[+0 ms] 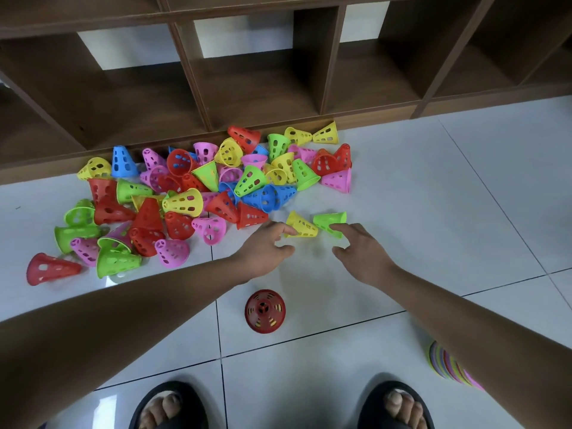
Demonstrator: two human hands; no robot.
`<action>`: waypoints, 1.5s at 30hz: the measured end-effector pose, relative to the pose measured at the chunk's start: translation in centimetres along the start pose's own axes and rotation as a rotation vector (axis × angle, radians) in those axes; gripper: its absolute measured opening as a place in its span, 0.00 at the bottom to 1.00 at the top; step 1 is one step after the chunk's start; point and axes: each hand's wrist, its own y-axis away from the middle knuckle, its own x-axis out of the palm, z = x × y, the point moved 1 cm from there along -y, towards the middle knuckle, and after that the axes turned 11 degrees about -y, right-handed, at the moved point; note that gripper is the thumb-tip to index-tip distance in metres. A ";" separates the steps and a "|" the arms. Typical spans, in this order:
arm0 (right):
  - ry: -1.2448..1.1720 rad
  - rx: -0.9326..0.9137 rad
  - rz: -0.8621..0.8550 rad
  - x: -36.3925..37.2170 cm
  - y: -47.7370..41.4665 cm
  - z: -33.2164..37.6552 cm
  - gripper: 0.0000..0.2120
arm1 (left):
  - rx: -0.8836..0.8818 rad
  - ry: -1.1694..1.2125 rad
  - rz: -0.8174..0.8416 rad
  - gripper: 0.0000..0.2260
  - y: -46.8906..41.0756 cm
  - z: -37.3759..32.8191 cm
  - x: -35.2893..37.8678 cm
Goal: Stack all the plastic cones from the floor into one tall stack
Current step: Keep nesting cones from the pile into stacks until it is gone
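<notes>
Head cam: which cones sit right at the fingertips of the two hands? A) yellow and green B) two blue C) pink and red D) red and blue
A: the left hand reaches the yellow cone and the right hand the green cone, both lying on their sides.

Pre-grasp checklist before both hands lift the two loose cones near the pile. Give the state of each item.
1. Reach of left hand to yellow cone: ok, fingertips touch it.
2. Reach of right hand to green cone: ok, index finger is on it.
3. Grip: not ok, neither hand has closed on a cone.
4. Both cones free of the pile: ok, they lie on their sides apart from it.
5. Gap between the two cones: cannot tell, touching or just apart.
6. Drop spot, red cone: ok, upright between the forearms.
</notes>
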 end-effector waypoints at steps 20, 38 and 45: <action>-0.181 -0.036 -0.292 -2.4 3.5 -0.2 0.03 | 0.007 0.206 -0.167 0.06 1.8 -0.9 -2.3; -1.431 0.246 0.153 -2.2 10.0 7.0 0.13 | -0.053 0.616 0.020 0.10 9.8 -0.7 -5.6; -1.256 0.146 0.343 1.0 12.2 8.3 0.09 | -0.046 0.454 0.117 0.12 11.8 -0.1 -3.5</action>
